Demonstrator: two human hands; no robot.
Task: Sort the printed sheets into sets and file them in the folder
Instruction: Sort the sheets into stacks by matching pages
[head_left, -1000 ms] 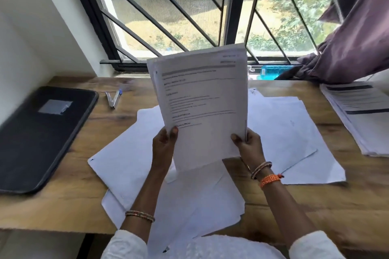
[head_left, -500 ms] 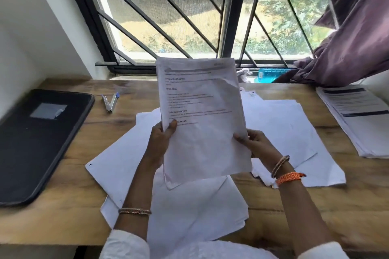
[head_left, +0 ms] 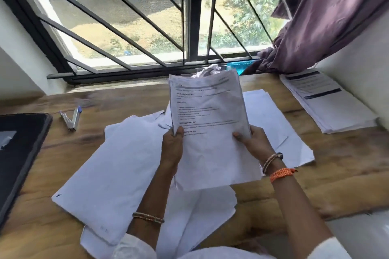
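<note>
Both hands, left and right, grip printed sheets above loose papers on worktop.

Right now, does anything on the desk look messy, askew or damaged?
Yes. The loose sheets lie fanned at mixed angles, overlapping, some hanging over the desk's near edge. The held sheets look creased. A crumpled paper sits by the window. The right stack is neat.
</note>
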